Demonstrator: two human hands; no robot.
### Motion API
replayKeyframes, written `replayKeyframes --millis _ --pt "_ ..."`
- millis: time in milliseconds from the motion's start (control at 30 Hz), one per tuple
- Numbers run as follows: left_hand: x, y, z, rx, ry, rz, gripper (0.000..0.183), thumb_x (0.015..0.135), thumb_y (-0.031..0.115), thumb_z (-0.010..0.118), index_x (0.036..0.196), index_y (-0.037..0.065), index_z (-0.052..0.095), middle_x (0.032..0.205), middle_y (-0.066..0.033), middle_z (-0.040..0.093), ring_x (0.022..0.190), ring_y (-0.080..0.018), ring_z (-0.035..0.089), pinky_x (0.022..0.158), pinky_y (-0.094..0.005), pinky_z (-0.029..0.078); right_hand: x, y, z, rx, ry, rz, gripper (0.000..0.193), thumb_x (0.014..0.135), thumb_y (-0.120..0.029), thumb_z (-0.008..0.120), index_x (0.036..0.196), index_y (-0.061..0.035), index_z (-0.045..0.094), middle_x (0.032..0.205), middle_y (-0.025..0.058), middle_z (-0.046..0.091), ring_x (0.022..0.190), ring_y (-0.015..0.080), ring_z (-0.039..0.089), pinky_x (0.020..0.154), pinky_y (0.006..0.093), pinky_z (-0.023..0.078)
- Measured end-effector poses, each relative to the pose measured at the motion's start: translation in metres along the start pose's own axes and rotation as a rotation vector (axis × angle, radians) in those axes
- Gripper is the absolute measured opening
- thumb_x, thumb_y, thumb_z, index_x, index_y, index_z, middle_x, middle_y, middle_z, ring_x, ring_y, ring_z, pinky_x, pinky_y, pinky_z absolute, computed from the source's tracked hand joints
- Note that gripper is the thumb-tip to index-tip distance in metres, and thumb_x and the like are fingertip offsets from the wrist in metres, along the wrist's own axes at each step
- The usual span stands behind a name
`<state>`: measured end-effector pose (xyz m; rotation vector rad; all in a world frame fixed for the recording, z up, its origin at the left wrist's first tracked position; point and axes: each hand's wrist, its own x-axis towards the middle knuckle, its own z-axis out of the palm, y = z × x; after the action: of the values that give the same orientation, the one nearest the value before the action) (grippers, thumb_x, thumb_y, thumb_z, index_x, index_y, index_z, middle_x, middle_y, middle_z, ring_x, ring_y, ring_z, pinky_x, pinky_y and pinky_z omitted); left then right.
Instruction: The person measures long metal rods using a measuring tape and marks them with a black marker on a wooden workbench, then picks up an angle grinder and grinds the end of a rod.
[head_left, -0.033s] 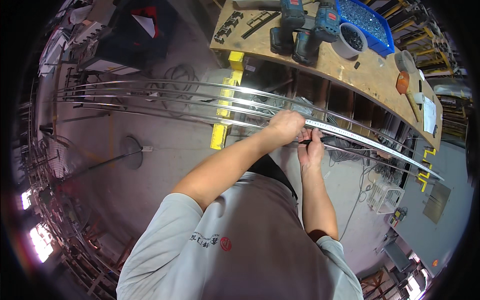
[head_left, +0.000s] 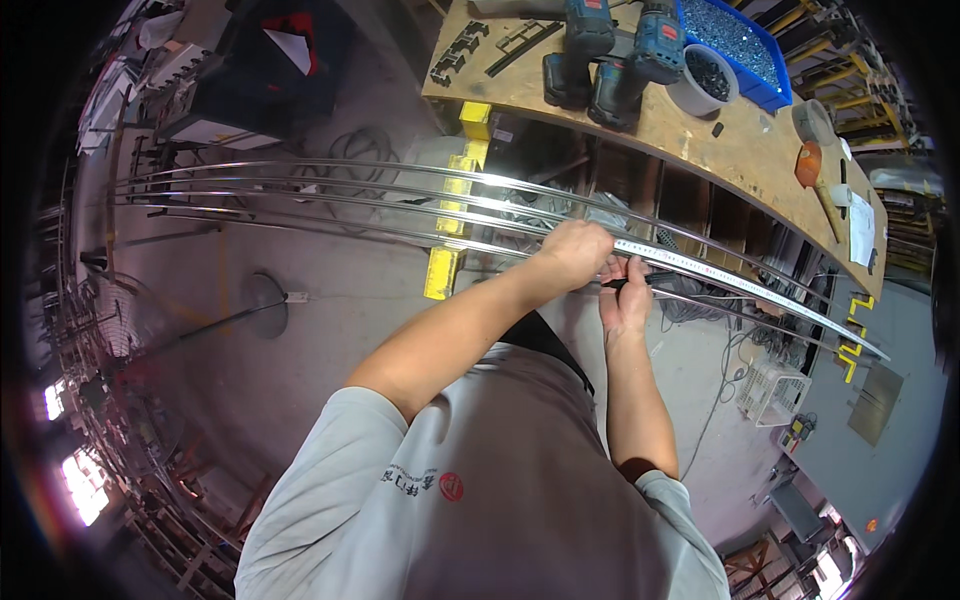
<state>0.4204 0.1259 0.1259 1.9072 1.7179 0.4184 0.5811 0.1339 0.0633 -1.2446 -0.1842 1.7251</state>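
Observation:
Fingers curled, my left hand [head_left: 578,252] grips the near end of a white tape measure [head_left: 720,273]. The tape's blade runs from there to the right along the shiny metal rods [head_left: 400,203]; whether its case sits inside the fist is hidden. Just right of and below it, my right hand [head_left: 627,295] pinches a black marker pen [head_left: 660,278], its dark tip pointing left beneath the left hand. The rods lie side by side across the view, over a yellow notched support [head_left: 441,268] on the left and another yellow support [head_left: 850,362] on the right.
Beyond the rods stands a wooden workbench [head_left: 770,165] with cordless drills [head_left: 655,45], a blue bin of screws [head_left: 735,45], a white tub [head_left: 700,82] and an orange-headed hammer [head_left: 808,165]. A white crate [head_left: 773,393] and loose cables [head_left: 700,308] lie on the floor at right.

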Motion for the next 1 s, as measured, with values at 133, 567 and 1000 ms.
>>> replayKeyframes --millis 133,567,1000 --pt "-0.041 -0.051 -0.020 0.015 0.055 0.200 0.008 0.078 0.008 0.062 0.073 0.004 0.067 0.076 -0.0183 0.067 0.074 -0.0383 0.067 0.067 -0.0497 0.054 0.000 -0.006 -0.006 0.049 0.013 -0.095 0.006 0.098 0.003 0.051 0.096 -0.0025 0.050 0.082 0.0073 0.051 0.069 0.0157 0.046 0.061 0.0308 0.041" --pt "-0.191 -0.216 -0.154 0.220 0.075 -0.120 0.010 0.089 0.009 0.063 0.096 0.002 0.059 0.085 -0.0195 0.061 0.076 -0.0426 0.062 0.065 -0.0503 0.050 0.070 -0.085 -0.080 0.015 0.192 -0.201 0.006 0.099 -0.009 0.057 0.099 -0.0037 0.059 0.084 0.0056 0.060 0.071 0.0152 0.054 0.064 0.0288 0.043" --pt "-0.189 -0.242 -0.143 0.234 0.111 0.012 0.011 0.088 0.007 0.064 0.096 0.002 0.058 0.082 -0.0173 0.060 0.074 -0.0382 0.063 0.062 -0.0473 0.051 0.052 -0.086 -0.092 -0.173 0.269 -0.268 0.028 0.107 -0.027 0.048 0.095 -0.0049 0.062 0.084 0.0046 0.065 0.071 0.0175 0.057 0.066 0.0308 0.045"
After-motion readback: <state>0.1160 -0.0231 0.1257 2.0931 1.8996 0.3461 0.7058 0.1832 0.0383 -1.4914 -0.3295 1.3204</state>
